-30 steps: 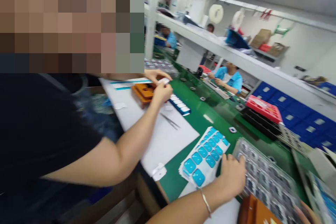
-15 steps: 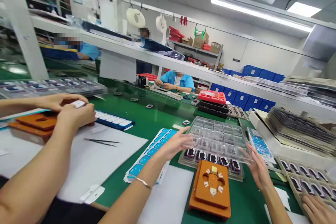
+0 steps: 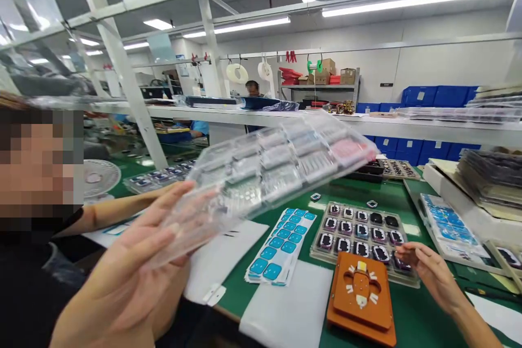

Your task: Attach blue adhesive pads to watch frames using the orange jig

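My left hand (image 3: 126, 266) is raised at the left front, its fingers and thumb gripping one end of a clear plastic tray (image 3: 261, 168) with moulded compartments. That clear tray hangs tilted in the air over the bench. At the right, my right hand (image 3: 432, 272) has loosely curved fingers at the right edge of a second clear tray (image 3: 411, 277), with nothing visible in them. Rows of small dark parts with pale frames (image 3: 345, 244) fill this second tray. An orange fixture block (image 3: 361, 296) with a shaped recess stands right in front of it.
Sheets of blue stickers (image 3: 281, 242) lie beside white paper (image 3: 291, 302) on the green bench (image 3: 228, 299). A co-worker (image 3: 41, 185) sits close on my left. Stacked trays (image 3: 489, 179) and a blue-patterned sheet (image 3: 448, 220) are at the right; a shelf (image 3: 244, 119) spans the back.
The clear compartment tray has moved up and left, off the filled tray, in my left hand. My right hand has let go of it. The view has swung left.
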Demonstrator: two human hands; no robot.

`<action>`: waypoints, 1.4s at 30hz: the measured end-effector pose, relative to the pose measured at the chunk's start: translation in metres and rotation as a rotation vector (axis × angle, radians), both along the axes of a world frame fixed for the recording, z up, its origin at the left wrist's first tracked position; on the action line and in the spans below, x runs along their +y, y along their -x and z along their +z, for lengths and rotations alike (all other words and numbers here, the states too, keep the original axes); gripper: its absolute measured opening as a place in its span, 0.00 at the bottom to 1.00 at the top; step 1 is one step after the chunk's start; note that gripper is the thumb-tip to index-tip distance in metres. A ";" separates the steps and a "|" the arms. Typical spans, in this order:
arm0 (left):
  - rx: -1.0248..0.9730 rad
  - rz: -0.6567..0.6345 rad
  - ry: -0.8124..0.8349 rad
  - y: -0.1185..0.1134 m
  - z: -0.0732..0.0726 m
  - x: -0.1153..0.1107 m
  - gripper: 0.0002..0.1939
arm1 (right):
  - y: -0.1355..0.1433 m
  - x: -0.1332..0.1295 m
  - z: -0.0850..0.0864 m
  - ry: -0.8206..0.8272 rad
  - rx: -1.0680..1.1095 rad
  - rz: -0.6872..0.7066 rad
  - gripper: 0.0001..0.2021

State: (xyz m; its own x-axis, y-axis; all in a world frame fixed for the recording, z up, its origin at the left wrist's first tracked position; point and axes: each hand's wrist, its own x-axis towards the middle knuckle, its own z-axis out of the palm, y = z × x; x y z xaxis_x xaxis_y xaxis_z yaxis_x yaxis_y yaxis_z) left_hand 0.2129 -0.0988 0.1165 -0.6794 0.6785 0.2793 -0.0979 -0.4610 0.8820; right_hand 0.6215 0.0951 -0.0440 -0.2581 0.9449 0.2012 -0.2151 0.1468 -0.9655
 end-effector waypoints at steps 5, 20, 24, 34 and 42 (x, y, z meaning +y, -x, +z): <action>0.170 0.153 -0.220 -0.015 0.050 0.017 0.22 | 0.005 -0.006 0.001 0.038 -0.039 0.038 0.22; 0.106 -0.268 -0.227 -0.039 0.153 0.247 0.30 | 0.011 -0.005 -0.005 0.016 -0.117 0.138 0.21; 0.113 -0.269 -0.065 -0.042 0.164 0.289 0.37 | 0.009 -0.005 -0.002 0.006 -0.144 0.171 0.19; 0.501 -0.089 0.109 -0.028 0.122 0.281 0.39 | 0.007 -0.008 0.009 0.000 -0.198 0.179 0.18; 1.462 -0.391 0.889 -0.022 -0.052 0.200 0.28 | 0.000 -0.002 0.002 -0.013 -0.194 0.040 0.21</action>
State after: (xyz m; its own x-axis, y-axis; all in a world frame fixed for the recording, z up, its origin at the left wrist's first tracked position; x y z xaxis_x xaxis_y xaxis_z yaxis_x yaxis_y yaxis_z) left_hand 0.2351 0.1011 0.0644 -0.0063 0.9984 -0.0561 0.9574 0.0222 0.2879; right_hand 0.6216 0.0931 -0.0419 -0.3307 0.9307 0.1562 -0.0308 0.1548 -0.9875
